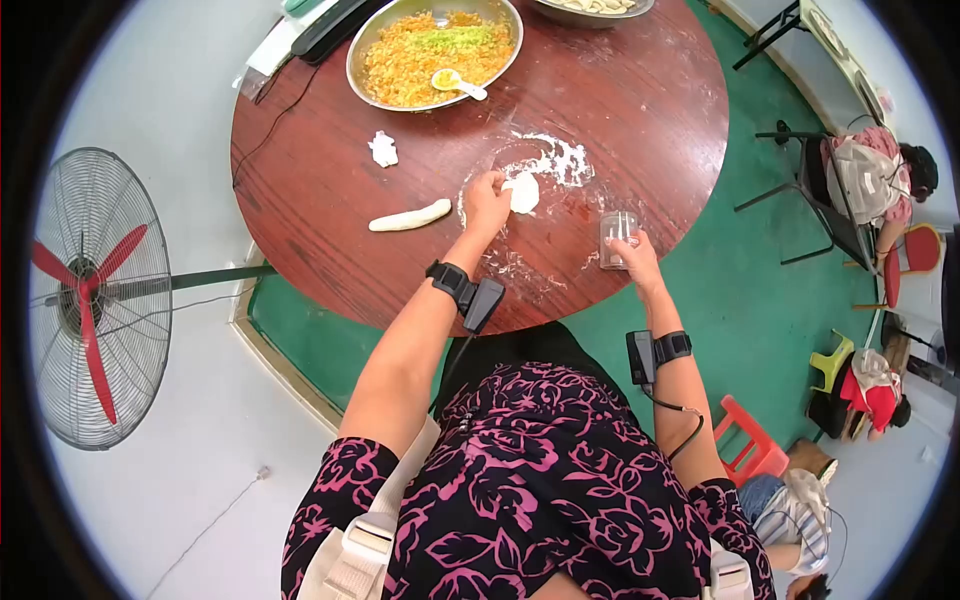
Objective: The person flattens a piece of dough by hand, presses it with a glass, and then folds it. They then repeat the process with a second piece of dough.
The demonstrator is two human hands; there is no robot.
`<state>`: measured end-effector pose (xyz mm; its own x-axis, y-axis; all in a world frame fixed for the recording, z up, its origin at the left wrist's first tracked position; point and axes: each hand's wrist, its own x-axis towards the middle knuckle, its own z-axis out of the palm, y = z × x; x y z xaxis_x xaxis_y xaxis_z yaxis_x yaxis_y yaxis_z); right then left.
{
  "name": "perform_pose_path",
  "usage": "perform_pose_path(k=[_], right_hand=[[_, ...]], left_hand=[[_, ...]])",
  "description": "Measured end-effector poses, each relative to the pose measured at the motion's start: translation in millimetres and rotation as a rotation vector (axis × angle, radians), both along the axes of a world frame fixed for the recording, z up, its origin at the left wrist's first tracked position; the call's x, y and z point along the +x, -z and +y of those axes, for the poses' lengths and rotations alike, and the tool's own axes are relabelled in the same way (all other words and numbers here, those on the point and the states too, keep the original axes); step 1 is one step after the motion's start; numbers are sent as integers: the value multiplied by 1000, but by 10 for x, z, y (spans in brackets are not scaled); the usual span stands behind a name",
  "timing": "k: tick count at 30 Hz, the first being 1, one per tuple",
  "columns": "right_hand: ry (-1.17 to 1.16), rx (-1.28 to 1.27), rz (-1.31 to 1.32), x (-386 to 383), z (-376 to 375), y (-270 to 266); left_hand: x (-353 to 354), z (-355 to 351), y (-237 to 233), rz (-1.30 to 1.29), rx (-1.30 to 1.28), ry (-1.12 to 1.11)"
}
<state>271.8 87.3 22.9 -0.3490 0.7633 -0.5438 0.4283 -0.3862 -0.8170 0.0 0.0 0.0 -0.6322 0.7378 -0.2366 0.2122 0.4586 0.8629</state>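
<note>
Container, clear, near edge of table; R hand has fingers closed on its right side. Prob. light, stiff, maybe brittle: grab by sidewalls. Contents unclear. L hand mostly curled at left edge of dough disc; can't tell if disc is pinched. Disc prob. soft, easy to tear: take by rim. Dough roll nearby. Farther: filling bowl w/ spoon, second bowl, both cut off by frame.

The left hand touches a flat dough round (floury table beneath).
</note>
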Motion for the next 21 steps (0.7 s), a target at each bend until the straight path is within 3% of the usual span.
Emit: perform_pose_path(k=[5,10,13,17,18,21], right_hand=[[-3,32,-17,-6,63,15],[25,19,13,6,7,-85],[14,21,19,-19,-28,-106],[9,39,-18,24,-6,2],[-18,25,-25,15,-7,-13],[-150,11,-57,-67,148,-138]], left_hand=[[368,102,1,418,80,37],[215,62,-34,111,-37,324],[10,143,-68,148,-2,227],[140,162,-16,-114,78,-174],[208,118,106,-135,122,-168],[416,1,101,441,28,-6]])
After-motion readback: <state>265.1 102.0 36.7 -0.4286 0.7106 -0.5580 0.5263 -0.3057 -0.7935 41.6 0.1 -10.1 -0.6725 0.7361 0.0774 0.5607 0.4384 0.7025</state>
